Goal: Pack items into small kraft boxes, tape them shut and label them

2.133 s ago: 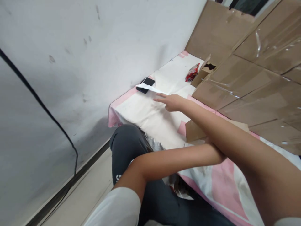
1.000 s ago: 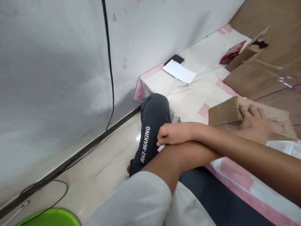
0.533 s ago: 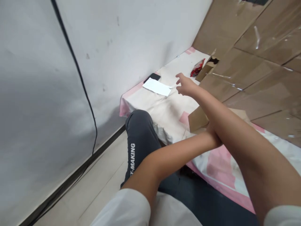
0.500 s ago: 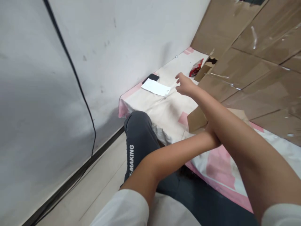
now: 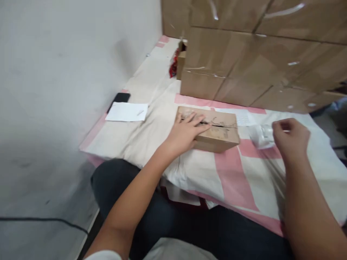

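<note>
A small brown cardboard box (image 5: 219, 135) lies on the cloth-covered surface with its top flaps closed along a centre seam. My left hand (image 5: 187, 131) rests flat on its left part, fingers spread and touching the top. To the right of the box, my right hand (image 5: 292, 139) is closed, its fingertips at the edge of a clear roll (image 5: 261, 136) that looks like packing tape. Blur hides the exact grip. Behind the box a pale sheet with rows of marks (image 5: 242, 117) shows in part.
Large taped cartons (image 5: 244, 65) are stacked along the back. At the left, a white paper (image 5: 127, 112) partly covers a black phone (image 5: 122, 97) near the wall. A red packet (image 5: 173, 66) sits beside the cartons. The pink-and-white cloth (image 5: 233, 173) is wrinkled near my knees.
The view has swung right. My right hand has gone from near the paper and red packet to the clear roll at the right. The box's raised flap now lies down under my left hand.
</note>
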A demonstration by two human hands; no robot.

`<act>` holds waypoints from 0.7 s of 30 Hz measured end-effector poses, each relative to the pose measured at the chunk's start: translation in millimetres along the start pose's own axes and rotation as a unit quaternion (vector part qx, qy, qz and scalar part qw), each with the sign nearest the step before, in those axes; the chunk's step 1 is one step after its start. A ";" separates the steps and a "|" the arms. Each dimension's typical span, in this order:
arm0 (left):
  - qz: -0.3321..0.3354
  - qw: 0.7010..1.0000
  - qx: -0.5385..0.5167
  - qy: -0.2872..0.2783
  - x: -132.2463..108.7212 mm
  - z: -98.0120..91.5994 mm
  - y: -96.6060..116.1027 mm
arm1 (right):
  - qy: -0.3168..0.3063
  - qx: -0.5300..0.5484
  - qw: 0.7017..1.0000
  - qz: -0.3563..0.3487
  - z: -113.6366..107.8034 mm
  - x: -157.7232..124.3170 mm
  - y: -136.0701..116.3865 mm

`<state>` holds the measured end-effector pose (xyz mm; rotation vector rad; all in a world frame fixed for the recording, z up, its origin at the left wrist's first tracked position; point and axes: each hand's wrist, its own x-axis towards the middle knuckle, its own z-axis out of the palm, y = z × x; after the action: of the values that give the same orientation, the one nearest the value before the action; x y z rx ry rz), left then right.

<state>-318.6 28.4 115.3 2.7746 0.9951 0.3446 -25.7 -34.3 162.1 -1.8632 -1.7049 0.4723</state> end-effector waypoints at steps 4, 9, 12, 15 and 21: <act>-0.028 0.999 0.030 0.009 9.8 4.0 7.4 | 0.065 -0.020 0.982 0.175 -5.2 -12.3 67.5; -0.042 0.997 0.056 0.043 25.3 10.3 12.5 | 0.109 -0.051 0.953 0.278 -13.3 -11.2 139.8; -0.056 0.996 0.057 0.050 30.2 11.7 12.6 | 0.041 -0.029 0.948 0.314 -19.3 -7.2 167.8; -0.066 0.995 0.058 0.055 33.1 15.6 12.8 | -0.022 0.019 0.933 0.358 -24.4 -1.6 180.9; -0.052 0.996 0.030 0.062 31.9 11.4 9.0 | 0.044 0.082 0.954 0.286 -19.9 -17.2 187.9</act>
<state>-286.1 41.1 111.6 2.7696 1.1929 0.4827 131.9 -60.2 59.6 -2.1979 -1.0100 0.7160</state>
